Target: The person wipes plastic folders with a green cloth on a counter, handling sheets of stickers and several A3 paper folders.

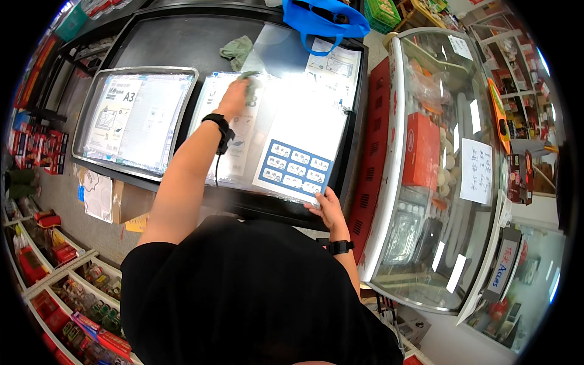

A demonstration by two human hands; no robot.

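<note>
My left hand (232, 98) presses a greenish cloth (249, 86) onto a stack of clear plastic document sleeves (228, 137) on the black table. With its fingers at the lower right corner, my right hand (329, 207) grips the edge of a sleeve that holds a white sheet with blue label boxes (292, 169). Strong glare hides much of the sleeves' upper part. To the left, a metal tray (195, 75) holds more packaged sleeves (137, 118) marked A3. A second crumpled green cloth (237, 51) lies beyond my left hand.
A blue bag (319, 20) sits at the table's far right corner. Right of the table stands a glass-topped display freezer (429, 155) with a red side. Shelves of packaged goods (82, 296) are at the lower left, and a cardboard box (132, 200) is below the tray.
</note>
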